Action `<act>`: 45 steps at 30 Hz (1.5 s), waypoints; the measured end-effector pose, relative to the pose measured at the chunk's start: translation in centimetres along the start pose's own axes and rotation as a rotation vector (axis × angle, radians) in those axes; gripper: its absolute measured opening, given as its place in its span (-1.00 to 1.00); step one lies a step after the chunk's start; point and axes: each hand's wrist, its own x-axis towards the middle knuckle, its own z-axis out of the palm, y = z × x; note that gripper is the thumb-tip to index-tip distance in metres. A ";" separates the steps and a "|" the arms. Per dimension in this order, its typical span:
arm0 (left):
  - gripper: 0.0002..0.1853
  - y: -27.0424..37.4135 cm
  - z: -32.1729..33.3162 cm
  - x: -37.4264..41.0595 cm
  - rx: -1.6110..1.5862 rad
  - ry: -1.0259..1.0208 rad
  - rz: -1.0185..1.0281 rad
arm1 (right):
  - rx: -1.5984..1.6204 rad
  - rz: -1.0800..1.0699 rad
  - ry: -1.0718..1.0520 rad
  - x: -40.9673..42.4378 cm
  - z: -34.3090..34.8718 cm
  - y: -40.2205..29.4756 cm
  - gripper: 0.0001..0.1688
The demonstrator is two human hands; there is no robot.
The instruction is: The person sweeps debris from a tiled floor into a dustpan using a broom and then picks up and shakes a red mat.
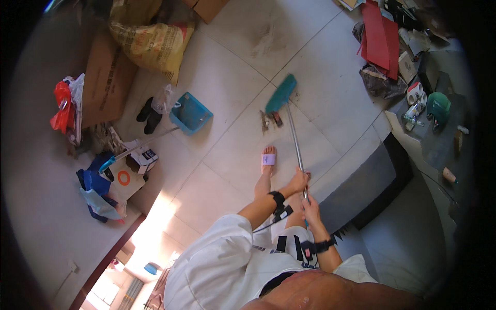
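My left hand [297, 181] grips the metal pole of a broom [295, 140] partway down. Closer to my body, my right hand [311, 210] is wrapped around the upper end of the same pole. The broom's teal bristle head [281, 93] rests on the tiled floor ahead of me. Just on my side of the bristles lies a small pile of debris [266, 123], with a dark and reddish piece [277, 119] beside it. To the left, a blue long-handled dustpan [192, 113] stands on the floor, its handle leaning toward cardboard.
A yellow woven sack [157, 44] and a large cardboard box [104, 83] stand at the left, with dark shoes [149, 116] near them. A grey, black-edged piece of furniture [354, 186] is close on my right. Clutter with red sheets [379, 40] fills the upper right. Dirt marks [265, 40] show farther ahead.
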 end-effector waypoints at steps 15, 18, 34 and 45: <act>-0.74 -9.8 -5.9 -3.2 -0.350 0.321 -0.114 | -0.357 -0.189 -0.285 0.7 3.9 1.3 -0.53; -0.77 -7.1 -5.7 -3.6 -0.401 0.319 -0.241 | -0.207 -0.047 -0.291 3.1 4.5 4.4 -0.57; -0.70 -4.4 10.4 -12.1 -0.577 -0.017 -0.177 | -0.396 -0.301 -0.102 -9.6 -7.0 10.8 -0.39; -0.58 -14.5 -4.8 -9.0 -0.527 0.342 -0.103 | -0.513 -0.325 -0.280 0.3 5.5 9.9 -0.48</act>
